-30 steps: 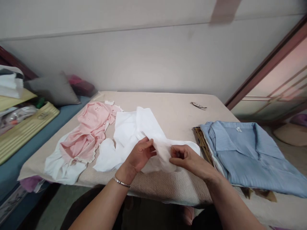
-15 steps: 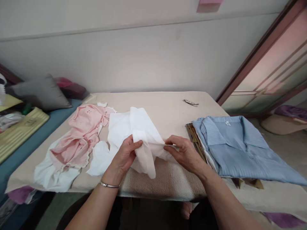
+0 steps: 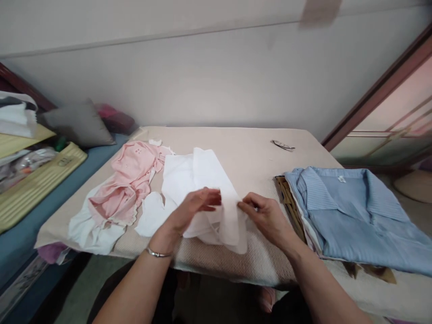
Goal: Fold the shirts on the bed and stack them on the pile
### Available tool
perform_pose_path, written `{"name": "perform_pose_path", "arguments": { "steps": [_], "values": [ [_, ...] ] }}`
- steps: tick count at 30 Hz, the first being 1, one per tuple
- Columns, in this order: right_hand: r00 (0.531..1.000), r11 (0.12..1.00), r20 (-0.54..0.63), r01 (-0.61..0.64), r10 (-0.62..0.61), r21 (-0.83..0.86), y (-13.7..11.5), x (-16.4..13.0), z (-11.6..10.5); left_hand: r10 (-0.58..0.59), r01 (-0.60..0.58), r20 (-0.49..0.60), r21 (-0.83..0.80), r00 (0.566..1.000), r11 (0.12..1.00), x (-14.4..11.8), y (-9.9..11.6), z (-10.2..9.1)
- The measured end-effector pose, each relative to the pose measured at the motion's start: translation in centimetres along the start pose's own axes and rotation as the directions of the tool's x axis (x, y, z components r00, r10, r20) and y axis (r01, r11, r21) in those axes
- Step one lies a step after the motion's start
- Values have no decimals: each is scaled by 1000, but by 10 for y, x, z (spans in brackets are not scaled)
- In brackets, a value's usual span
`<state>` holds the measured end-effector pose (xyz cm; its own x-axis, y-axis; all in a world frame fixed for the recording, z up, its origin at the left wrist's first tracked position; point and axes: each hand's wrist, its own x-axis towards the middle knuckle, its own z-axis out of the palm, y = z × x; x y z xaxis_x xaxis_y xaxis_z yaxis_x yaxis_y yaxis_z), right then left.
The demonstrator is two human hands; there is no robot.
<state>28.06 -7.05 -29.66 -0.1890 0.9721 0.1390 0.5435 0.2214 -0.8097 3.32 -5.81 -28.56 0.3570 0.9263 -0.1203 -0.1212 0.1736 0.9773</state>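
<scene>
A white cloth garment (image 3: 184,168) lies partly spread on the bed in front of me, its near end loose and blurred by motion. My right hand (image 3: 265,216) pinches the garment's right edge between thumb and fingers. Over the garment's middle hovers my left hand (image 3: 199,204), fingers stretched out and smeared a little, gripping nothing. A bracelet (image 3: 158,253) circles my left wrist. Left of the garment, a crumpled pink garment with lace trim (image 3: 130,180) rests partly on a white cloth (image 3: 96,231).
On the right sits a stack of folded clothes, a blue collared shirt (image 3: 351,216) on top and a brown one (image 3: 288,202) below. Eyeglasses (image 3: 282,146) lie toward the back of the beige bedcover (image 3: 229,135). A grey cushion (image 3: 79,123) is at the far left.
My left hand has let go of the white garment and its fingers have straightened. The garment's loose flap has swung right. The view has turned slightly left.
</scene>
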Motion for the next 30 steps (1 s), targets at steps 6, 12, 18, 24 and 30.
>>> {"name": "perform_pose_path", "arguments": {
  "steps": [6, 12, 18, 24, 30],
  "values": [
    [994, 994, 44, -102, 100, 34, 15, 11, -18, 136, 305, -423, 808, 896, 504, -2, 3, -75],
    [986, 990, 122, -121, 111, 71, 24, 13, -20, -83, 280, -273, 844, 959, 457, -11, -15, -79],
    [990, 989, 116, -98, 84, 115, 34, 17, -28, -58, 222, -242, 737, 969, 638, -8, -6, -72],
    [981, 982, 59, -184, 186, -32, 55, 28, -34, -107, 207, -252, 412, 962, 888, -18, 11, -81],
    [983, 989, 135, -117, 128, -87, 44, 30, -29, -77, 187, -216, 559, 973, 808, -16, 5, -85]
  ]
}}
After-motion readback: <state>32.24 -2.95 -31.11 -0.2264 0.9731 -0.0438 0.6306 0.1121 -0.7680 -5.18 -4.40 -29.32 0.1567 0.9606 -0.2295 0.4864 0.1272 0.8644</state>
